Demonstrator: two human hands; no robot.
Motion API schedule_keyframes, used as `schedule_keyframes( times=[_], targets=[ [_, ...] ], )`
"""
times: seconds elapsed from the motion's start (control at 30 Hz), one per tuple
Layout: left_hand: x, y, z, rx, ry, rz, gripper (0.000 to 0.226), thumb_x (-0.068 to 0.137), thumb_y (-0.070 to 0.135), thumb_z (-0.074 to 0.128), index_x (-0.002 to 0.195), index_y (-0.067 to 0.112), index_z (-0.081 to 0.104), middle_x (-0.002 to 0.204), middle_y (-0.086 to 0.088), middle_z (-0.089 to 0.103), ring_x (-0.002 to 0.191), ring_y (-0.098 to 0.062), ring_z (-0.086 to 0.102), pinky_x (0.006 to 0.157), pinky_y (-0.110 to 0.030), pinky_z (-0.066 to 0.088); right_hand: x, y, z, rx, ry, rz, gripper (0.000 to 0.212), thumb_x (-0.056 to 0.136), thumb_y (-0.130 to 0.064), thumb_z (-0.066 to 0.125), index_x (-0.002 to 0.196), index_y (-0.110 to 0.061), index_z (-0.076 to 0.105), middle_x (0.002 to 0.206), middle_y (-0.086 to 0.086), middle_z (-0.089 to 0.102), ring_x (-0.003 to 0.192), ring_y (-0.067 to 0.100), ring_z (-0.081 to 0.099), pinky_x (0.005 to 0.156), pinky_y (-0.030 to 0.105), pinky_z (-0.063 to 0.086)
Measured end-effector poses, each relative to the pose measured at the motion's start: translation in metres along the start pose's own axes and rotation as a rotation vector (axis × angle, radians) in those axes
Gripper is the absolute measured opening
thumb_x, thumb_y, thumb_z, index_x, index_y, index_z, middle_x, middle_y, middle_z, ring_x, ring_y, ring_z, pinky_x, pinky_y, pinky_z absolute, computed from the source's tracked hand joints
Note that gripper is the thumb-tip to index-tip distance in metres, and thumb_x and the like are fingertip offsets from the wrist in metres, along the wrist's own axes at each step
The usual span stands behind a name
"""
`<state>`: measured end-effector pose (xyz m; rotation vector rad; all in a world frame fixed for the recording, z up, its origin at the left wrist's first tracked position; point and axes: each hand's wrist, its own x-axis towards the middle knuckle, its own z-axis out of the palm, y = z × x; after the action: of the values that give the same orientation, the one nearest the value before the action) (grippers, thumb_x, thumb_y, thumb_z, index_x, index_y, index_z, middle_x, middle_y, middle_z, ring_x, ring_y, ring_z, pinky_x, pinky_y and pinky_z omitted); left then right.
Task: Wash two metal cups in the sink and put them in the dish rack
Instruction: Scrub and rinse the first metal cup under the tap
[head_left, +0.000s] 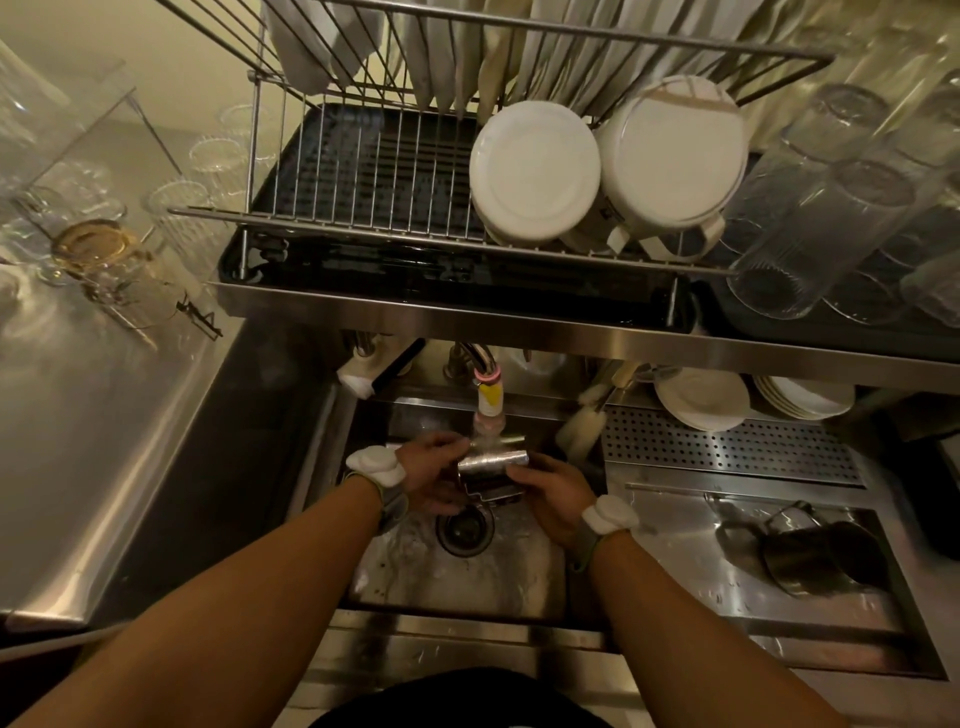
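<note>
Both my hands hold one metal cup (493, 460) on its side under the running faucet (488, 400), above the sink (457, 577) and its drain. My left hand (434, 470) grips the cup's left end. My right hand (548, 496) grips its right end and underside. A second metal cup (821, 558) with a handle lies on its side on the steel drainboard to the right. The wire dish rack (363, 176) stands on the shelf above the sink, with its left half bare.
Two white pots (535, 171) lean in the rack's right part, plates stand along its back. Upturned glasses (841, 218) crowd the right shelf, more glassware (93, 244) sits on the left counter. White plates (701, 397) and a bottle brush (582, 423) rest behind the perforated drainboard.
</note>
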<state>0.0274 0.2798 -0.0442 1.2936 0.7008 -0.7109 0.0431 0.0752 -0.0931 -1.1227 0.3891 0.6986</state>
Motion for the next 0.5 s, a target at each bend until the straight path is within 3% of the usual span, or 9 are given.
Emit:
schedule_keyframes(
  times=[0.1,0.2,0.3,0.37,0.43,0.5],
  targets=[
    [0.0,-0.004,-0.004,-0.051,-0.007,0.021,0.037,0.088,0.025,0.068,0.122,0.025,0.054,0.112,-0.012,0.064,0.095,-0.042,0.067,0.085,-0.059,0.053,-0.002,-0.004,0.007,0.035,-0.03,-0.012,0.047,0.084,0.011,0.066,0.128,-0.003,0.061,0.128,0.025,0.066,0.118,0.045,0.063,0.091,0.051,0.056],
    [0.001,-0.008,-0.019,-0.108,0.037,0.123,0.048,0.078,-0.002,0.073,0.119,0.017,0.056,0.122,-0.012,0.059,0.107,-0.042,0.062,0.079,-0.059,0.055,-0.003,0.0,0.028,-0.035,-0.061,0.012,0.055,0.084,0.002,0.073,0.133,-0.02,0.058,0.125,0.018,0.069,0.107,0.04,0.07,0.08,0.052,0.06],
    [0.0,-0.01,-0.031,-0.107,0.058,0.152,0.059,0.072,-0.017,0.069,0.122,0.011,0.054,0.123,-0.018,0.059,0.109,-0.041,0.061,0.082,-0.063,0.053,0.0,0.006,0.039,-0.128,-0.029,0.002,0.071,0.079,-0.007,0.082,0.14,-0.022,0.049,0.126,0.016,0.069,0.103,0.038,0.073,0.081,0.054,0.06],
    [0.001,-0.011,-0.034,-0.036,0.052,0.178,0.067,0.069,-0.016,0.072,0.126,0.013,0.054,0.125,-0.015,0.058,0.112,-0.037,0.06,0.085,-0.058,0.054,0.0,0.006,0.034,-0.182,-0.015,-0.027,0.089,0.066,-0.014,0.09,0.143,-0.021,0.046,0.125,0.013,0.07,0.106,0.034,0.072,0.089,0.055,0.058],
    [0.002,-0.009,-0.029,0.145,0.045,0.244,0.078,0.059,-0.004,0.082,0.129,0.019,0.056,0.126,-0.01,0.059,0.113,-0.031,0.06,0.091,-0.052,0.054,-0.004,0.001,0.024,-0.197,-0.003,-0.042,0.105,0.051,-0.02,0.095,0.143,-0.017,0.046,0.121,0.009,0.073,0.108,0.029,0.072,0.088,0.047,0.06],
    [0.001,-0.005,-0.02,0.355,0.059,0.305,0.088,0.048,0.013,0.086,0.131,0.021,0.056,0.125,-0.005,0.062,0.113,-0.024,0.061,0.096,-0.043,0.053,-0.007,-0.004,0.012,-0.215,0.026,-0.058,0.101,0.051,-0.015,0.095,0.14,-0.009,0.049,0.117,0.008,0.074,0.106,0.028,0.072,0.083,0.041,0.061]
  ],
)
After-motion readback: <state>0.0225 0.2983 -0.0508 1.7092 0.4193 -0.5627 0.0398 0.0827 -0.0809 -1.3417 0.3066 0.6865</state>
